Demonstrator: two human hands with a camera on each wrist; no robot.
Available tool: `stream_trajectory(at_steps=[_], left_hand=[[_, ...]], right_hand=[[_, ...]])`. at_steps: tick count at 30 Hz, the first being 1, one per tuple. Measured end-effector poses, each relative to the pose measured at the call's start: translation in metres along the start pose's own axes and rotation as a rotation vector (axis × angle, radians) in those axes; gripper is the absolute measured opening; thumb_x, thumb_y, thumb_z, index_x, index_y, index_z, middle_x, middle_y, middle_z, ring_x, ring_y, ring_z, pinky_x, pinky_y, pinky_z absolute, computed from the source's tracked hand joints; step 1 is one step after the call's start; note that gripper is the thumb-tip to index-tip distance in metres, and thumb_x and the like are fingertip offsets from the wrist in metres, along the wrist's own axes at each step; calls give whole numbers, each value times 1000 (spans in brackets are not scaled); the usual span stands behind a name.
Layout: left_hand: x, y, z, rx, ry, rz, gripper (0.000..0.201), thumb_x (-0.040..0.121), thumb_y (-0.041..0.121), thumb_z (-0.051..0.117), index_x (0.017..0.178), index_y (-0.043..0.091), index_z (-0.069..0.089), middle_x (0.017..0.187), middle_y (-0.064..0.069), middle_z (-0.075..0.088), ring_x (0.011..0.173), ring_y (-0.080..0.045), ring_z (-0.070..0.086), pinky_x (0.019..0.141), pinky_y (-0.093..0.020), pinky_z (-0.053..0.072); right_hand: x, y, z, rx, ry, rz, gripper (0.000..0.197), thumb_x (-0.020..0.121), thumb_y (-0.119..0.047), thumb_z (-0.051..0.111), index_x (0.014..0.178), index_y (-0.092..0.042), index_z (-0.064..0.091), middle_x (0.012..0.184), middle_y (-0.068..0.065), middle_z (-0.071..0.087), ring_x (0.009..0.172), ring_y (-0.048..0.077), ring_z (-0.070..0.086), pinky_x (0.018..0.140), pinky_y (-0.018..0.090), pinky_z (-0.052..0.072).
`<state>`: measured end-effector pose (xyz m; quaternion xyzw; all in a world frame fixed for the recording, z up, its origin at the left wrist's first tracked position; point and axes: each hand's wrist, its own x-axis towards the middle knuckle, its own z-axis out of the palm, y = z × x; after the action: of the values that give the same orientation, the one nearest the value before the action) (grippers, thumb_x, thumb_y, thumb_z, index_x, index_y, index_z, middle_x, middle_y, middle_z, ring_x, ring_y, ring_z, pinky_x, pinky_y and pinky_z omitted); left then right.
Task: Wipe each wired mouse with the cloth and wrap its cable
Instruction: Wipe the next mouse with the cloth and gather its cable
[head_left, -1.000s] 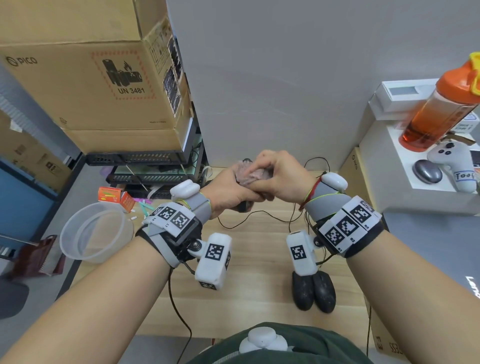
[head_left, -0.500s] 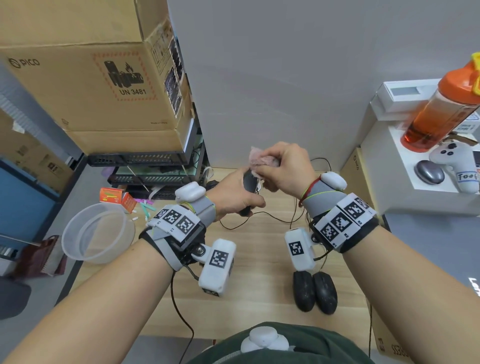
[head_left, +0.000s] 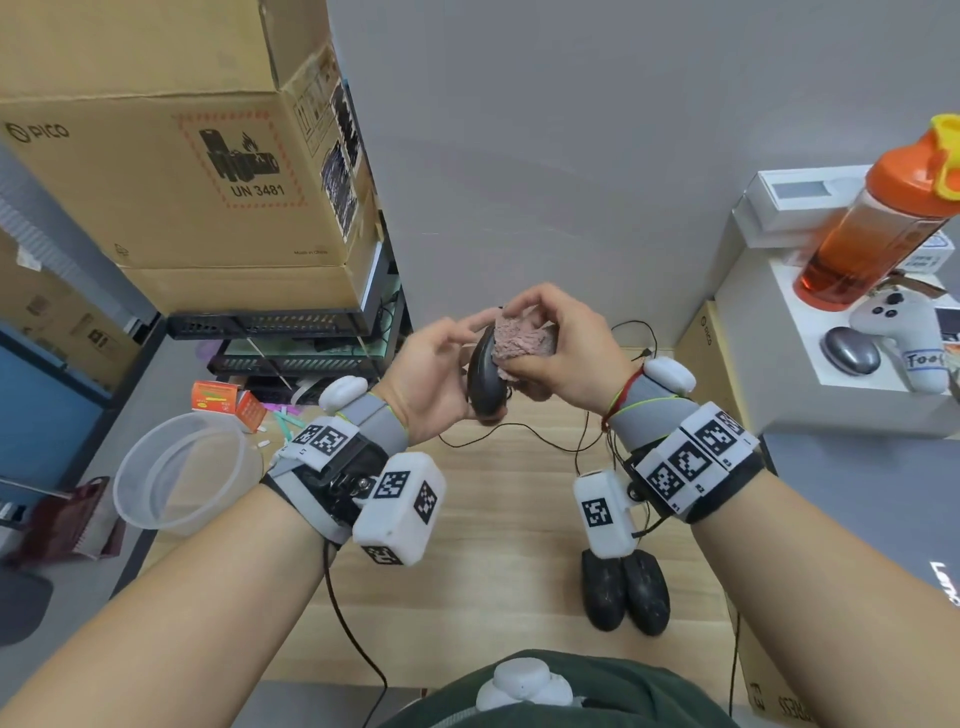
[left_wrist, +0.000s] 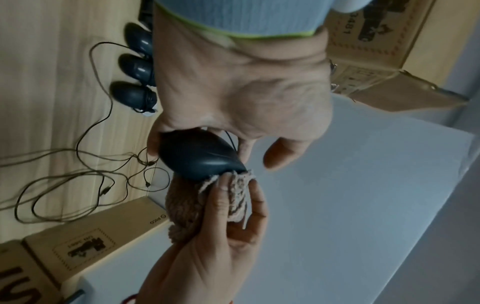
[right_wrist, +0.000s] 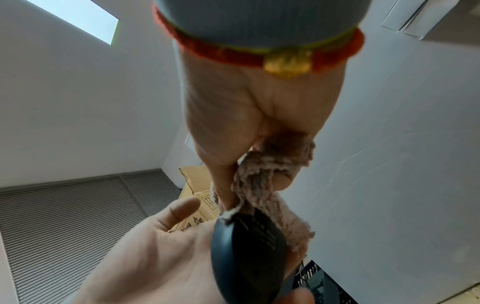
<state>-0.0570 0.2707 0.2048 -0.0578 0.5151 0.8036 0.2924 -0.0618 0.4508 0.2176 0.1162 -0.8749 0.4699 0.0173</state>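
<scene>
My left hand (head_left: 441, 374) holds a black wired mouse (head_left: 483, 379) on edge above the wooden table (head_left: 467, 597), with the index finger stretched up. My right hand (head_left: 563, 353) pinches a pink fluffy cloth (head_left: 522, 340) and presses it on the mouse's upper end. In the left wrist view the cloth (left_wrist: 233, 195) meets the tip of the mouse (left_wrist: 197, 156). The right wrist view shows the cloth (right_wrist: 262, 185) over the mouse (right_wrist: 244, 257). Its thin cable (head_left: 519, 431) hangs down to the table. Two more black mice (head_left: 623, 592) lie side by side near me.
Loose cables (left_wrist: 78, 164) trail over the table's far part. A clear plastic basin (head_left: 182, 467) sits at the left, under stacked cardboard boxes (head_left: 182, 156). On the white shelf (head_left: 769, 374) at the right stand an orange bottle (head_left: 878, 223), a white controller (head_left: 904, 332) and a silver mouse (head_left: 852, 351).
Both hands have risen from the table. The mouse has turned up on edge in my left hand, and the cloth has slid toward its upper end.
</scene>
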Motion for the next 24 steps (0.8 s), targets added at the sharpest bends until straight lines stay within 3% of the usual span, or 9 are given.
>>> stream_trajectory(at_steps=[2,4,7,11,14,15,19,22,24], left_hand=[[-1,2,3,-50,13,-3,60,95,51,46,148,22,47,138,-20,55,101,-35,56,81,-49,41],[2,0,7,-14,-19,-23,77,95,74,30,145,18,44,130,-15,57,97,-35,56,79,-47,39],[6,0,19,-29,-39,-6,82,87,85,26,134,21,48,123,-17,48,104,-35,46,76,-42,42],[7,5,20,-143,148,12,71,92,82,25,106,19,55,93,-6,57,81,-23,60,63,-31,52],[10,8,15,-180,267,31,72,95,77,34,114,14,63,93,-6,65,82,-20,68,65,-31,57],[11,8,14,-177,289,32,66,96,73,38,106,13,63,89,-6,63,78,-20,66,63,-28,57],[11,2,18,-103,331,-54,36,104,39,52,77,14,56,74,-5,56,65,-19,60,57,-26,51],[12,-2,21,-43,340,-47,36,106,28,49,74,13,57,66,-4,56,59,-17,59,54,-27,47],[11,1,23,-28,341,-35,37,107,30,47,75,14,57,64,-3,56,56,-16,59,52,-25,44]], right_hand=[[0,-4,3,-24,18,40,45,66,-20,86,104,-27,63,87,-9,62,73,9,60,72,18,46],[0,-10,8,-53,25,28,37,68,-22,84,101,-27,67,87,-12,64,77,14,64,77,22,48],[-3,-21,21,-161,8,-80,32,73,-19,81,103,-24,73,98,-4,67,97,18,64,82,16,38],[-10,-30,27,-233,-96,-187,33,76,-20,77,109,-16,73,107,6,68,102,25,63,86,24,41],[-16,-35,30,-297,-204,-219,25,77,-21,73,101,-15,75,99,10,68,93,29,64,83,39,49],[-17,-37,32,-322,-235,-224,23,77,-20,72,99,-15,76,98,9,68,92,28,64,81,39,49],[-13,-39,29,-370,-340,-147,22,72,-18,72,94,-20,76,95,3,68,86,24,60,77,34,47],[-6,-38,28,-386,-284,-104,15,67,-19,71,82,-17,75,87,4,68,81,26,60,74,37,50],[-7,-38,33,-381,-199,-106,19,68,-18,70,86,-15,75,93,5,66,88,26,60,76,38,50]])
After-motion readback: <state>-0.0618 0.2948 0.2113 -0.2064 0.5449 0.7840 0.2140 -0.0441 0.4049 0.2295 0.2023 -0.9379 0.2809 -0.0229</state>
